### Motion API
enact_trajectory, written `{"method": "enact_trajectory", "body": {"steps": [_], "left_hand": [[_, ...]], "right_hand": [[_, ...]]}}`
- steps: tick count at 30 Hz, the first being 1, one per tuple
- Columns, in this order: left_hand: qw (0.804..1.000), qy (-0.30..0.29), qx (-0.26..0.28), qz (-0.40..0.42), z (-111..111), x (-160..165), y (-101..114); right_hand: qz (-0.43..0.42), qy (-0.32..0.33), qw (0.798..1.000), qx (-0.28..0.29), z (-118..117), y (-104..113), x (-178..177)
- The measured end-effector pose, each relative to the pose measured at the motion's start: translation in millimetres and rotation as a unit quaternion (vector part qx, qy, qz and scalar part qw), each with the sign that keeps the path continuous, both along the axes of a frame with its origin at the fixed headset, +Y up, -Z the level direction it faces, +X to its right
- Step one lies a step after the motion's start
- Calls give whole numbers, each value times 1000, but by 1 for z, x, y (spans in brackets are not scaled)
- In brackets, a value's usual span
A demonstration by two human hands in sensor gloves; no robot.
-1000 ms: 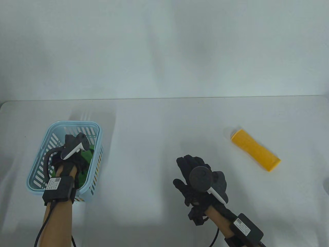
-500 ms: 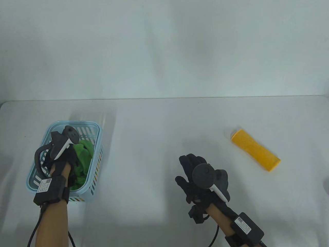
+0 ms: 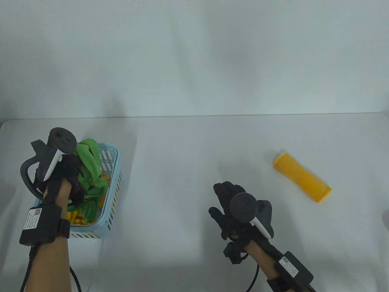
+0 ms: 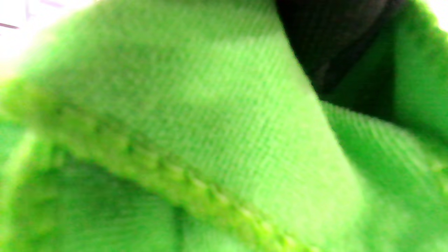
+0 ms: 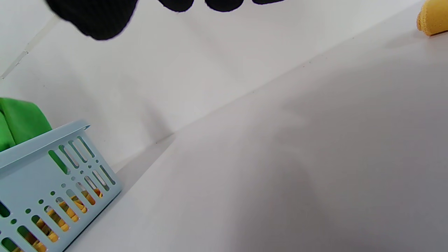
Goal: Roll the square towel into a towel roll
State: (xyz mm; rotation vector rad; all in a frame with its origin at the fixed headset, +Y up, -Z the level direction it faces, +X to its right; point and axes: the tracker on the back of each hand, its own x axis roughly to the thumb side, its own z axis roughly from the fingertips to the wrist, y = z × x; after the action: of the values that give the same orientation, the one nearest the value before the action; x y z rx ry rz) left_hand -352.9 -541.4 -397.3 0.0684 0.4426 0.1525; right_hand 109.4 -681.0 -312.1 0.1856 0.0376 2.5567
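My left hand (image 3: 73, 179) grips a crumpled green towel (image 3: 90, 170) and holds it partly lifted above the light blue basket (image 3: 114, 182) at the table's left. The left wrist view is filled by the green towel (image 4: 196, 133), with a dark fingertip (image 4: 329, 42) at the top. My right hand (image 3: 226, 202) hovers open over the middle of the table, palm down, holding nothing; its fingertips (image 5: 94, 17) hang at the top of the right wrist view. The green towel (image 5: 19, 122) shows above the basket (image 5: 42, 168) there.
A rolled yellow towel (image 3: 301, 177) lies on the table at the right, and its end (image 5: 432, 19) shows in the right wrist view. Yellow cloth (image 3: 77, 216) lies in the basket's bottom. The white table (image 3: 182, 182) ends at a white wall behind.
My left hand has risen out of the basket and drawn the green towel up with it, uncovering yellow cloth below. The right hand has barely shifted.
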Motion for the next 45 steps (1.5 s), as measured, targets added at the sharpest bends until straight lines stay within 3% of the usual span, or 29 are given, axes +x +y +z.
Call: {"method": "enact_trajectory", "body": {"steps": [13,28,32,39,45], "left_hand": [[981,-106,146,65,26,58,89],[947,-231,185,122,41,147,132],[943,-254,160,144,39,164,119],[940,-286,104,155,32,193,64],[936,-297,106,157,41,202,30]], "right_hand": [[-14,-8,1000,-6,-2,-1,4],[-30,-11,999,-5,-2,0,8],[-35,-10,999,-2,-1,2,8],[-43,-13,999,2,0,3,11],[-57,-15,998,3,1,5,13]]}}
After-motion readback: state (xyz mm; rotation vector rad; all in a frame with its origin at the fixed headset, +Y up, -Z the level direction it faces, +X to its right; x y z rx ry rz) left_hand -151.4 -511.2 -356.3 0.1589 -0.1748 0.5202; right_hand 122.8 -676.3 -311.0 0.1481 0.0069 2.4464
